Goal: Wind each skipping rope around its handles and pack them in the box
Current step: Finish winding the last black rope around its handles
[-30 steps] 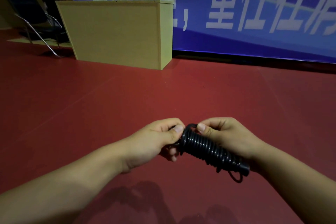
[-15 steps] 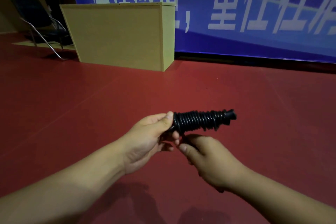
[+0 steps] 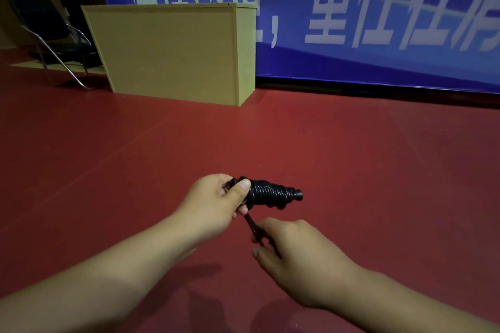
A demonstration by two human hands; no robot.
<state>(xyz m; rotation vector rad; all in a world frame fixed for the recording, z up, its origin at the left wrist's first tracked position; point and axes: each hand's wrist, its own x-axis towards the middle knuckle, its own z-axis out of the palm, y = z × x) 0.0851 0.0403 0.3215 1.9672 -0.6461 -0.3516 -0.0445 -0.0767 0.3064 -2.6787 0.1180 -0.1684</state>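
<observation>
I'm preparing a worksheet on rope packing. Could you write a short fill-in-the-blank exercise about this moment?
1. The wound skipping rope is gripped at one end by the ___ hand.
2. The right hand pinches a loose end of rope that runs ___ the bundle.
3. The floor is ___ in colour.
4. The wooden box stands in front of a ___ banner.

Missing words: left; below; red; blue

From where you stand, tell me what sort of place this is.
Probably an indoor sports or event hall: a smooth red floor, a big blue banner with large white characters across the back wall, and a plain wooden box beside a folding chair.
</observation>
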